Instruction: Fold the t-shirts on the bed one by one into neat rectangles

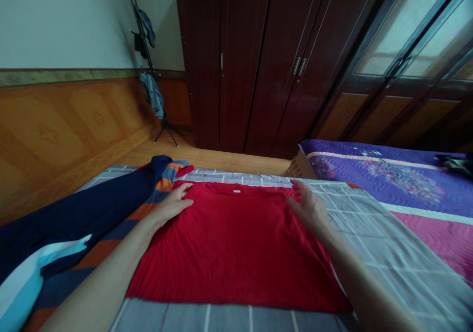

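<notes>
- Room: dark red wardrobe point(229, 76) at the far side, coat stand point(141, 26) to its left with caps and a blue cloth hung on it.
- Surface: grey checked sheet point(369, 238) under your work; a bed with a purple cover point(354, 162) beyond it, on the right.
- Red shirt point(240, 243) lies spread flat on the sheet, directly before you, neckline and small pale label at the far edge.
- Your left hand point(173, 206): at the shirt's far left corner, thumb spread from the fingers, no cloth visibly pinched.
- Your right hand point(309, 205): at the far right corner, thumb and fingers likewise parted, nothing visibly gripped. Cannot tell how firmly either hand presses.
- Left of the shirt: navy garment point(96, 211) with a white and light-blue panel, lying over an orange-and-navy striped cloth point(105, 253).
</notes>
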Available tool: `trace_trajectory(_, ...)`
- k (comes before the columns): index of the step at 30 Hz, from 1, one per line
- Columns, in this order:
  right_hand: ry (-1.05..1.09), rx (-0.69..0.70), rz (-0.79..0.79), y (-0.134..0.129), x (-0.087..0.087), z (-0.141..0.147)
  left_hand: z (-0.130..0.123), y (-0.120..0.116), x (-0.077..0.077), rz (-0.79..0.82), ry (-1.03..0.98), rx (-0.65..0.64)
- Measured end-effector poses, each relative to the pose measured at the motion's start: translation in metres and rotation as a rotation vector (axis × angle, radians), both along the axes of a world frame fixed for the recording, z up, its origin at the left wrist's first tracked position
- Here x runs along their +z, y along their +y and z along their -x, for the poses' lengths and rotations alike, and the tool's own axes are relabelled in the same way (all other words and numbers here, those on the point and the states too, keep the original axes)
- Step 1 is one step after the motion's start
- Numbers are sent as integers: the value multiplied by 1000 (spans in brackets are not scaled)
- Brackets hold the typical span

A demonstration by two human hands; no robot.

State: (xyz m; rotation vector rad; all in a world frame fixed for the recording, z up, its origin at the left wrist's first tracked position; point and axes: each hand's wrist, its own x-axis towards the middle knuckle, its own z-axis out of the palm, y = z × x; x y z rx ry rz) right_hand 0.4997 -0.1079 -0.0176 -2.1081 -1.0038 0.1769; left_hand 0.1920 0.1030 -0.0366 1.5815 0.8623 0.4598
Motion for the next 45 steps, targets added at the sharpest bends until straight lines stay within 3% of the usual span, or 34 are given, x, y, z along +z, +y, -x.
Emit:
trace_trajectory(2,-254,173,71,-3,4,27,-1,-3,7,-212,121,65)
trace_trajectory(4,-448,360,163,-6,4,59,-4,-13,17,-546,235,110)
trace_trajectory(6,-521,471,239,-8,0,87,-9,-29,25,-828,275,6)
trace_trajectory(8,-547,508,306,-6,-9,104,-17,-45,24,-945,285,-224)
trace_trajectory(11,-571,450,393,1,-28,103,-25,-58,4,-949,412,-412)
trace_trajectory(14,-609,321,439,6,-45,79,-24,-51,-21,-952,563,-354)
trace_trajectory(17,-642,203,465,5,-53,58,-19,-38,-35,-980,609,-257)
trace_trajectory(22,-679,137,475,3,-57,52,-16,-30,-38,-958,657,-135)
trace_trajectory(28,-676,141,482,5,-56,56,-18,-30,-40,-967,655,-124)
trace_trajectory(32,-619,149,476,4,-45,57,-18,-30,-39,-950,635,-130)
trace_trajectory(36,-622,189,459,13,-31,90,-18,-31,-38,-969,627,-133)
trace_trajectory(40,-597,474,350,43,-31,161,-16,-31,-37,-1012,703,-142)
trace_trajectory(42,-584,554,334,60,-36,186,-15,-30,-36,-1027,747,-164)
trace_trajectory(45,-574,539,360,71,-42,179,-15,-29,-37,-1044,759,-155)
